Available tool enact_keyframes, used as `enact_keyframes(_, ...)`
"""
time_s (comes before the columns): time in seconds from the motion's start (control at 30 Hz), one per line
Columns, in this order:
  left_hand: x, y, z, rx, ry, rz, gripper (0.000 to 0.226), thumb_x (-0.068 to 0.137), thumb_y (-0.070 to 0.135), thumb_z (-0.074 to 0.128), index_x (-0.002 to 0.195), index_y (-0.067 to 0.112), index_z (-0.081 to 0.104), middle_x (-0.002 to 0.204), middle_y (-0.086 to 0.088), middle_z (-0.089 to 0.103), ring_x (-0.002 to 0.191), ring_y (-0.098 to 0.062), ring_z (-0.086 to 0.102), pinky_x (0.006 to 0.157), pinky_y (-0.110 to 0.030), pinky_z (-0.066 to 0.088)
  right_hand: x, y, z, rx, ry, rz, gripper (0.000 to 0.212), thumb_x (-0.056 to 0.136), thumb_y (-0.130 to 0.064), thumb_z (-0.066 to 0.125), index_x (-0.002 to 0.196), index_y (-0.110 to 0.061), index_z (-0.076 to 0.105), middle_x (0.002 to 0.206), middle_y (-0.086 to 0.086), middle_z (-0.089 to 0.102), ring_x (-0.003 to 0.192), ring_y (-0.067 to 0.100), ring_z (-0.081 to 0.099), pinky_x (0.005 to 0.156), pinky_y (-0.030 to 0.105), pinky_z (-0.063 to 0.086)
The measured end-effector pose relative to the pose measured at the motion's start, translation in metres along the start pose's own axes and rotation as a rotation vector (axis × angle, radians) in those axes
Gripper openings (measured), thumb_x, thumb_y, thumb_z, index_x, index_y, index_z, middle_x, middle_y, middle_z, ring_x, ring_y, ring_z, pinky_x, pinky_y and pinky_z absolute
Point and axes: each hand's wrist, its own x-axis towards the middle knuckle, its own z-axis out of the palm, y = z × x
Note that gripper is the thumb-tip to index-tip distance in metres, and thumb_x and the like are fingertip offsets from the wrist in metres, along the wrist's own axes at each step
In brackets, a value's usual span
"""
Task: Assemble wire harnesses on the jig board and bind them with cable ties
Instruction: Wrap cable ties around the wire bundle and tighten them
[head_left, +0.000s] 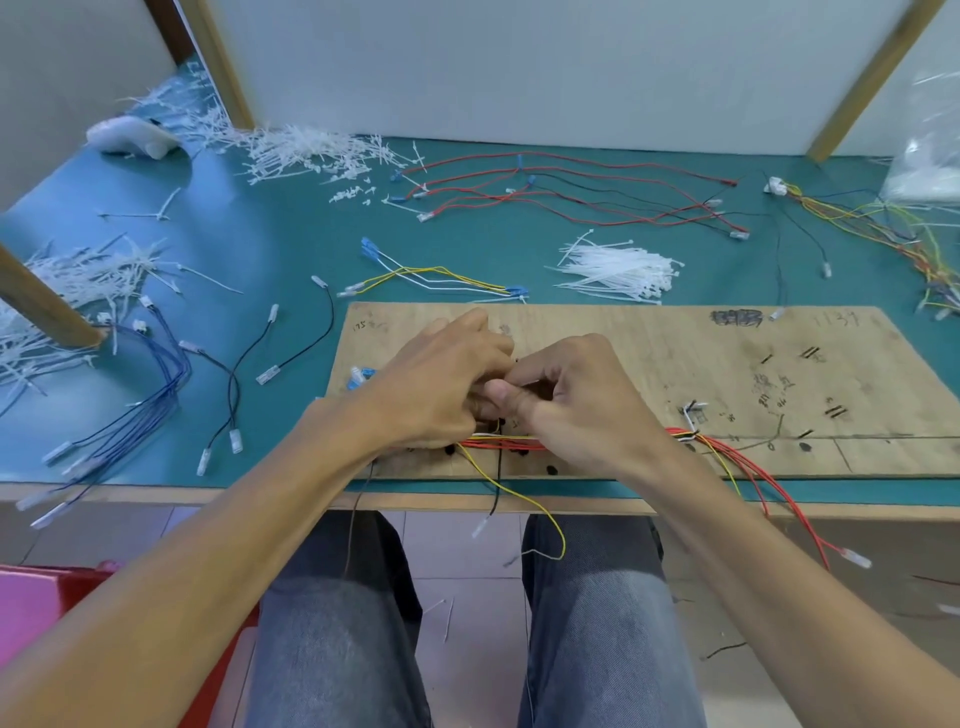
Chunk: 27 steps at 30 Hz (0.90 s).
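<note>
A wooden jig board (649, 353) lies on the green table mat. Along its front edge runs a wire harness (717, 447) of red, yellow, white and black wires. Both my hands meet over the harness's left part. My left hand (441, 384) has its fingers curled down onto the bundle. My right hand (576, 395) pinches something small at the same spot with thumb and curled fingers; what it pinches is hidden. Loose yellow and black wire ends (519, 499) hang off the table's front edge. A pile of white cable ties (618, 270) lies just behind the board.
Red and black wires (571, 192) lie at the back centre, a multicolour bundle (893, 228) at the right, blue and black wires (156, 384) at the left. Cut tie scraps (301, 150) cover the back left. A wooden post (41, 306) stands at the left.
</note>
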Motion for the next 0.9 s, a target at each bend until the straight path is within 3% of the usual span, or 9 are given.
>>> enact_keyframes(0.1, -0.001, 0.001, -0.001, -0.052, 0.024, 0.009, 0.036, 0.081, 0.006, 0.075, 0.07, 0.03, 0.05, 0.079, 0.012, 0.041, 0.086, -0.015, 0.035, 0.072, -0.037, 0.035, 0.001, 0.0, -0.006, -0.029, -0.056, -0.001, 0.049, 0.098, -0.029, 0.073, 0.051, -0.038, 0.062, 0.046, -0.004, 0.043, 0.05, 0.013, 0.033, 0.05, 0.024, 0.027)
enact_keyframes(0.17, -0.003, -0.001, -0.003, -0.117, 0.03, -0.004, 0.035, 0.082, 0.012, 0.082, 0.071, 0.035, 0.059, 0.085, 0.01, 0.045, 0.089, -0.016, 0.037, 0.075, -0.037, 0.036, 0.003, 0.0, -0.015, 0.016, -0.064, -0.004, 0.042, 0.099, -0.038, 0.069, 0.058, -0.03, 0.072, 0.049, -0.003, 0.058, 0.046, 0.007, 0.041, 0.049, 0.023, 0.034)
enact_keyframes(0.23, -0.006, -0.003, -0.005, -0.162, 0.027, -0.032, 0.023, 0.082, 0.018, 0.087, 0.078, 0.035, 0.072, 0.089, 0.006, 0.052, 0.093, -0.016, 0.041, 0.081, -0.035, 0.039, 0.011, 0.005, -0.03, 0.116, 0.045, 0.061, 0.045, 0.099, -0.052, 0.066, 0.066, -0.024, 0.078, 0.057, -0.004, 0.069, 0.047, 0.004, 0.052, 0.051, 0.017, 0.038)
enact_keyframes(0.3, -0.01, -0.004, -0.006, -0.209, 0.036, -0.055, 0.02, 0.083, 0.024, 0.087, 0.08, 0.039, 0.074, 0.088, 0.008, 0.053, 0.094, -0.012, 0.042, 0.082, -0.025, 0.038, 0.025, 0.018, -0.047, 0.122, 0.187, 0.154, 0.05, 0.098, -0.058, 0.065, 0.065, -0.023, 0.077, 0.064, -0.002, 0.074, 0.054, 0.012, 0.063, 0.058, 0.023, 0.045)
enact_keyframes(0.43, -0.015, -0.003, -0.005, -0.227, 0.056, -0.079, 0.011, 0.088, 0.03, 0.083, 0.086, 0.037, 0.076, 0.087, 0.009, 0.053, 0.095, -0.006, 0.042, 0.079, -0.013, 0.032, 0.058, 0.05, -0.064, -0.121, 0.249, 0.284, 0.024, 0.094, -0.039, 0.077, 0.078, -0.021, 0.08, 0.066, -0.009, 0.073, 0.062, 0.004, 0.065, 0.061, 0.021, 0.044)
enact_keyframes(0.5, -0.017, -0.001, -0.005, -0.244, 0.073, -0.089, 0.008, 0.089, 0.03, 0.082, 0.089, 0.036, 0.078, 0.088, 0.01, 0.054, 0.095, -0.007, 0.042, 0.08, -0.014, 0.032, 0.077, 0.058, -0.064, -0.227, 0.206, 0.297, 0.019, 0.09, -0.039, 0.079, 0.08, -0.023, 0.079, 0.069, -0.013, 0.071, 0.07, 0.005, 0.066, 0.06, 0.017, 0.042)
enact_keyframes(0.67, -0.023, 0.002, -0.004, -0.299, 0.172, -0.126, 0.012, 0.088, 0.027, 0.083, 0.091, 0.037, 0.078, 0.084, 0.012, 0.057, 0.096, -0.009, 0.046, 0.079, -0.015, 0.033, 0.119, 0.058, -0.05, -0.389, 0.018, 0.283, 0.012, 0.086, -0.036, 0.083, 0.088, -0.024, 0.082, 0.078, -0.006, 0.071, 0.088, 0.018, 0.071, 0.085, 0.034, 0.059)
enact_keyframes(0.83, -0.035, -0.003, -0.003, -0.313, 0.301, -0.177, 0.008, 0.089, 0.032, 0.081, 0.09, 0.039, 0.076, 0.084, 0.014, 0.057, 0.099, -0.01, 0.049, 0.083, -0.021, 0.037, 0.12, 0.078, -0.067, -0.531, 0.134, 0.334, 0.013, 0.087, -0.014, 0.076, 0.091, -0.025, 0.08, 0.095, 0.004, 0.078, 0.099, 0.029, 0.071, 0.088, 0.041, 0.059)
enact_keyframes(0.9, -0.037, -0.004, -0.002, -0.318, 0.317, -0.183, 0.007, 0.09, 0.033, 0.079, 0.092, 0.039, 0.076, 0.085, 0.014, 0.057, 0.099, -0.012, 0.05, 0.083, -0.022, 0.037, 0.115, 0.089, -0.076, -0.571, 0.119, 0.338, 0.009, 0.087, -0.017, 0.08, 0.092, -0.025, 0.079, 0.094, 0.003, 0.077, 0.099, 0.029, 0.07, 0.083, 0.037, 0.056)
